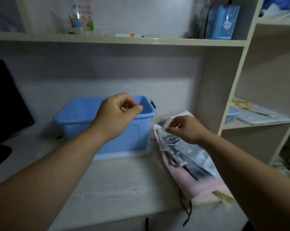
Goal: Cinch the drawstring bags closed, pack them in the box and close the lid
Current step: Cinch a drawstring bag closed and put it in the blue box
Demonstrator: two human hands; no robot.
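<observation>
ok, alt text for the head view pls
A person's right-hand grip pinches the top of a printed drawstring bag lying on a pale desk, just right of an open blue box. The left-hand grip hovers above the box with fingers curled, nothing clearly held. A dark monitor stands at left.

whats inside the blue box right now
Only bare blue inner walls show in the blue box. Its floor is hidden by the near wall and the left hand; the drawstring bag lies outside, beside it.
</observation>
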